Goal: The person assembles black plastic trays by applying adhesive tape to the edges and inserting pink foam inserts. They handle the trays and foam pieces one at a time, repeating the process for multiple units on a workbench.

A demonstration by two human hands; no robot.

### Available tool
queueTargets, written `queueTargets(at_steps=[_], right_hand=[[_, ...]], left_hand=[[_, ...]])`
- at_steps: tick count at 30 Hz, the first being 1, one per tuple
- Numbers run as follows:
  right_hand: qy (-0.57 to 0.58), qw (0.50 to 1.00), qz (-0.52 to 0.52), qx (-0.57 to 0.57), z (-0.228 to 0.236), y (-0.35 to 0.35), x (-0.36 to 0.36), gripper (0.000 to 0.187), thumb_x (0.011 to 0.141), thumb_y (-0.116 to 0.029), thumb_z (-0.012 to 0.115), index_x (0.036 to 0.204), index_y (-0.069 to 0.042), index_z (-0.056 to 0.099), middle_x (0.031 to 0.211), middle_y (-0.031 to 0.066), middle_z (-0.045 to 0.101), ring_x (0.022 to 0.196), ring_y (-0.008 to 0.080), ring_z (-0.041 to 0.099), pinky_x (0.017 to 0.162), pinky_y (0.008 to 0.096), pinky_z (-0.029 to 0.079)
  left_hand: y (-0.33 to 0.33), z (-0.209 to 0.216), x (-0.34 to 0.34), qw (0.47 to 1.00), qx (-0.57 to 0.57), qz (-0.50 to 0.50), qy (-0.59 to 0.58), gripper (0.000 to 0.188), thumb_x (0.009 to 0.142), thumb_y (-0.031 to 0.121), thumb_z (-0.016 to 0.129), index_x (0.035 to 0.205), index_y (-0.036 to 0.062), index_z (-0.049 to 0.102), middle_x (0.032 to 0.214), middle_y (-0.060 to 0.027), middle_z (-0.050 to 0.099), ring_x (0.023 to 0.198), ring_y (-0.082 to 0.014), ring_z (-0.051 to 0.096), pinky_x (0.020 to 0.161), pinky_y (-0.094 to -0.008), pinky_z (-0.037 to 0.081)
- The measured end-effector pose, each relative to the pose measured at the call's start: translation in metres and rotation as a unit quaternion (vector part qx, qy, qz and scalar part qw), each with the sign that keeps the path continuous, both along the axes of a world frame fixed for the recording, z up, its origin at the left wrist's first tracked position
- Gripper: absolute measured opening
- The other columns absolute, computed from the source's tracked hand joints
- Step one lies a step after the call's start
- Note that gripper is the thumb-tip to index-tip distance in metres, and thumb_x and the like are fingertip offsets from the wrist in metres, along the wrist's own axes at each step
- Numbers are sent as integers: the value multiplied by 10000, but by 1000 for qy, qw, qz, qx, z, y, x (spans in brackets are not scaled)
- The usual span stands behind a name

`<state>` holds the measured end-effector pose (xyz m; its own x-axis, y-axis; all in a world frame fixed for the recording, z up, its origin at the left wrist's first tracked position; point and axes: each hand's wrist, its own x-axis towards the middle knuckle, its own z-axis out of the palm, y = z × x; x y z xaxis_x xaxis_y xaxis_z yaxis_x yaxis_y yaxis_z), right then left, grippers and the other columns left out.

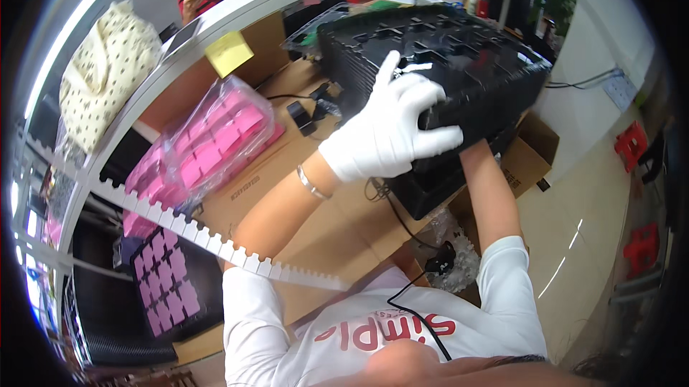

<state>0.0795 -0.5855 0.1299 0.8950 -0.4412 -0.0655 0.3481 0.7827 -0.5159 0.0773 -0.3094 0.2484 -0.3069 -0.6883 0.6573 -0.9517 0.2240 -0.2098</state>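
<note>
1. Bag, cream w/ dark spots (108,78), far L, up by shelf frame.
2. Black tray (206,283) of pinkish pcs, low L, tilted.
3. White toothed strip (183,230), slanting across in front of L upper arm.
4. Pink molded pcs (222,144) in clear plastic, on cardboard; yellow note (230,54) just above.
5. L hand (395,128), white glove: fingers spread, not closed; one stretched up, others bent over near edge of black tray stack (477,85), thumb out along its side. Touching; full grip can't tell.
6. Stack itself: R of ctr, tilted, pockets on top.
7. R forearm (494,197), bare: running up to stack's near side. R hand hidden by stack; finger opening & hold can't tell.
8. Open cardboard box (537,148), R of stack, lower down.
</note>
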Motion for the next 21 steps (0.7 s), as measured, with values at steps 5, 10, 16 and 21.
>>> queueTargets(at_steps=[5,10,16,21], right_hand=[[-29,999,6,-25,23,33,-51,352,995,-260,414,1250,-40,520,1298,112,527,1178,262,515,1013,443,424],[-61,995,64,-43,43,102,-84,374,996,-273,414,1272,-38,505,1323,114,511,1201,265,499,1030,442,408],[-58,987,151,2,17,206,-73,401,997,-290,414,1297,-35,487,1353,117,492,1230,268,480,1050,440,389],[-27,974,210,84,-45,288,-49,424,997,-304,414,1319,-33,472,1377,120,476,1254,271,463,1068,439,374]], left_hand=[[102,-41,-22,988,-105,48,-102,431,705,180,736,1051,394,596,1002,-68,510,1025,-272,550,1010,-730,338],[247,-126,-40,990,-76,113,21,432,667,97,775,1024,288,625,1046,-113,550,1194,-357,520,1075,-713,282],[350,-160,-112,958,-134,162,196,425,607,183,847,936,72,602,1033,-165,591,1081,-331,598,1094,-713,223],[407,-173,-147,943,-62,294,144,744,542,375,899,1093,39,529,1031,-137,506,994,-263,566,1071,-677,302]])
